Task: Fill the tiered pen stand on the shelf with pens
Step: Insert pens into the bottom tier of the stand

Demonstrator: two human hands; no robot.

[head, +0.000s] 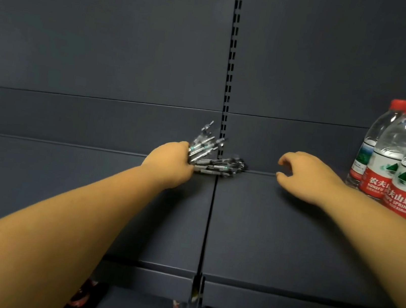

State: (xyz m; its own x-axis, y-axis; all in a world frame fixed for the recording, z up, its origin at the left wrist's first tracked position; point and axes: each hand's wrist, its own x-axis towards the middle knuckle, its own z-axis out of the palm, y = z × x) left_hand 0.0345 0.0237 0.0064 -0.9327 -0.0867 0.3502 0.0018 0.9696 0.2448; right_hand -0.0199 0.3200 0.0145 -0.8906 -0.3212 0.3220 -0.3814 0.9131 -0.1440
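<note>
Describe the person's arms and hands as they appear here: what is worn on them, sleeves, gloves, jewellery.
Both forearms are bare as far as the picture's lower edge, with no sleeve in view. The left hand and the right hand wear no gloves. No watch, bracelet or ring shows on either wrist or on the fingers that can be seen, though the picture is slightly blurred.

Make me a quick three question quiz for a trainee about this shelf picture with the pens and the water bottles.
1. True or false: the left hand grips a bunch of pens.
2. Multiple choice: the water bottles stand A) at the left end of the shelf, B) at its right end, C) on the floor.
3. Fill the gap: the right hand holds ____.

Key
1. True; more pens lie on the shelf beside that hand.
2. B.
3. Nothing; its fingers hang loosely curled above the shelf. The tiered pen stand is not in view.
</note>
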